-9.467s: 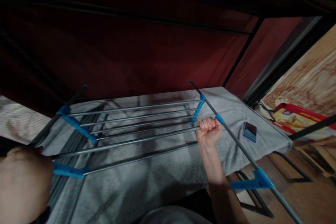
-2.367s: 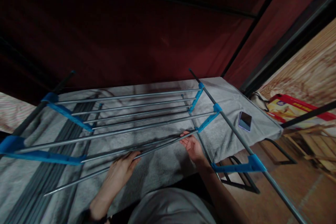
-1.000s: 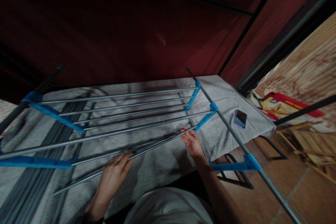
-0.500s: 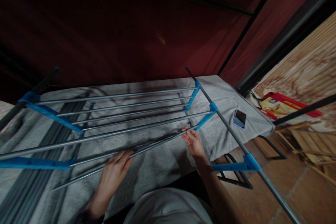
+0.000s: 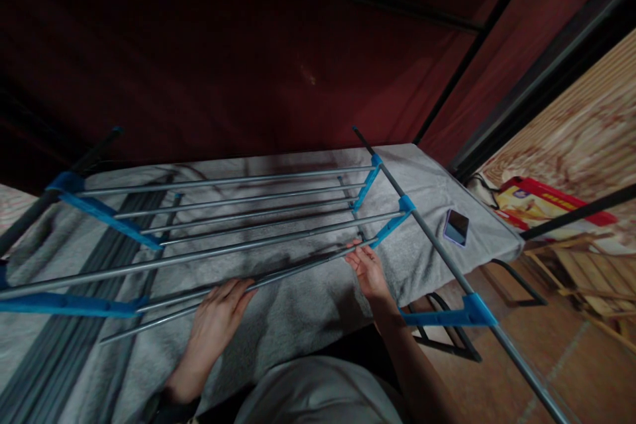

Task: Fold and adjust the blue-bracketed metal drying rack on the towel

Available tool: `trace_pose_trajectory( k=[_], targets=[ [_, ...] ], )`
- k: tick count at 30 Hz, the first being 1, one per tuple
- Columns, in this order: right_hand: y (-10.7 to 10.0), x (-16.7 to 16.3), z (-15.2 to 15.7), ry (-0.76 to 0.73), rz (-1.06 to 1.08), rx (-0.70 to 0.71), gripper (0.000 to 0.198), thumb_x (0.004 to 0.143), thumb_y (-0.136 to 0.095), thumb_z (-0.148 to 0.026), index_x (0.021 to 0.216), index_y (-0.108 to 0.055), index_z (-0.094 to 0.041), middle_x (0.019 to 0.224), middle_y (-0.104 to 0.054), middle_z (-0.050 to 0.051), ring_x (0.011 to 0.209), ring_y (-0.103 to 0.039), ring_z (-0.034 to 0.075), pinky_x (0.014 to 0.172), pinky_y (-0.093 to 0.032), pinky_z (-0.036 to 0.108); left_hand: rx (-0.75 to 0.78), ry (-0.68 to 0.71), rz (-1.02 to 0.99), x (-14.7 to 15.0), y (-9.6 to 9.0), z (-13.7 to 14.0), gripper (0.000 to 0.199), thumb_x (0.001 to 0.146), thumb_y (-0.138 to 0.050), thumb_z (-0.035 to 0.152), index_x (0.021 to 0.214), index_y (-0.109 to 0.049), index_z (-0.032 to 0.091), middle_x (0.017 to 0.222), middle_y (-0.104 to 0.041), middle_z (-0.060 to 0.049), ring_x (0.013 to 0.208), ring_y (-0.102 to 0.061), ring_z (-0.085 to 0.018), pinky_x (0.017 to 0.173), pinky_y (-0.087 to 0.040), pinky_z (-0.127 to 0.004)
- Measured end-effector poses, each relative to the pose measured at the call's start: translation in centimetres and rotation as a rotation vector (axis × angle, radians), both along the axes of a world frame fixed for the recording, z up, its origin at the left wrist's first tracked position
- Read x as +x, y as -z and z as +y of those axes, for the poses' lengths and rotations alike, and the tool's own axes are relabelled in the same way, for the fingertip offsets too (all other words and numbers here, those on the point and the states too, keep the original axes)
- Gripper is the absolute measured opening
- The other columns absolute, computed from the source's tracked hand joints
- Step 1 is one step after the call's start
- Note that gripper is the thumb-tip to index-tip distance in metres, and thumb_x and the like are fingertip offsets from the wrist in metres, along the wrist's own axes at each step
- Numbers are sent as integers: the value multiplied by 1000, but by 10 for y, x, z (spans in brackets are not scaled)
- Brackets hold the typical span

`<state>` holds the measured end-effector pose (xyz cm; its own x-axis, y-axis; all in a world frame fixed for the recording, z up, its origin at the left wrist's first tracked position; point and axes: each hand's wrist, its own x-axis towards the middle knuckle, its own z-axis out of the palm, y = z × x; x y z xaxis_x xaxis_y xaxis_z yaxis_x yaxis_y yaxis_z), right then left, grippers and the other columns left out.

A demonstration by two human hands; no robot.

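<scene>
A rack of grey metal tubes and blue plastic brackets stands before me. My left hand [image 5: 223, 310] is closed over a thin metal rod [image 5: 293, 270], palm down; its near-left end sticks out free beyond the hand. A second rod [image 5: 171, 299], with its end at the left blue bracket [image 5: 74, 305], runs close beside it under my fingers. My right hand [image 5: 368, 270] pinches the thin rod's far end, right by the tip of a blue bracket [image 5: 387, 230] on the right-hand upright tube [image 5: 440, 252]. Whether the rod sits inside that bracket cannot be made out.
Several loose grey tubes [image 5: 64, 344] lie on the grey blanket [image 5: 298, 324] at left. A phone [image 5: 456, 228] rests on the blanket to the right. Beyond are a red and yellow box [image 5: 546, 202] and a wooden slatted piece [image 5: 591, 271]. A dark red panel [image 5: 273, 66] rises behind.
The view has shifted slightly. Both hands keep almost the same places on the rod, with hardly any movement.
</scene>
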<state>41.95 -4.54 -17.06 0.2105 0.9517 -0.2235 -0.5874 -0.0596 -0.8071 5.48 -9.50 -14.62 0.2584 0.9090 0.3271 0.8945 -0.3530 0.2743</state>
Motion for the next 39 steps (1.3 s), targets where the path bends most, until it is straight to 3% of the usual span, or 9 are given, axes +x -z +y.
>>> trace_pose_trajectory(
  k=[8, 20, 25, 28, 33, 39],
  targets=[
    [1, 0, 1, 2, -18, 4, 35, 75, -91, -43, 98, -71, -26, 102, -77, 0, 80, -72, 15, 82, -60, 34, -71, 0, -16, 2, -14, 5, 56, 106, -34, 57, 112, -77, 23, 106, -79, -9, 95, -74, -27, 89, -57, -40],
    [-9, -3, 1, 23, 21, -18, 33, 72, -93, -42, 89, -70, -26, 92, -76, -2, 77, -70, 14, 79, -60, 31, -104, 29, 21, 2, -20, 10, 51, 108, -35, 50, 117, -75, 20, 106, -78, -11, 99, -73, -28, 91, -55, -41],
    [-3, -5, -10, -89, 28, -58, 31, 74, -91, -40, 98, -75, -28, 91, -77, 1, 84, -73, 18, 79, -60, 34, -201, -17, 59, 16, -33, 3, 37, 108, -43, 35, 119, -74, 18, 112, -77, -11, 104, -71, -28, 96, -52, -42],
    [8, -12, -13, -184, 20, -78, 27, 75, -90, -40, 94, -76, -28, 95, -78, 4, 87, -74, 21, 79, -61, 37, -218, -37, 61, 22, -38, 1, 30, 107, -49, 31, 120, -73, 18, 116, -76, -10, 106, -69, -27, 98, -51, -43],
    [13, -36, -15, -264, 47, -75, 26, 71, -92, -38, 87, -75, -26, 96, -79, 0, 88, -75, 19, 85, -61, 37, -199, -60, 15, 23, -43, -1, 24, 105, -54, 31, 116, -73, 21, 109, -75, -7, 102, -69, -25, 95, -50, -40],
    [9, -48, -9, -220, 29, -78, 24, 69, -94, -35, 77, -74, -25, 88, -78, -2, 86, -76, 17, 85, -62, 34, -70, -43, -74, 25, -41, -3, 22, 104, -56, 29, 118, -71, 23, 109, -74, -7, 102, -67, -24, 98, -47, -41]
  ],
)
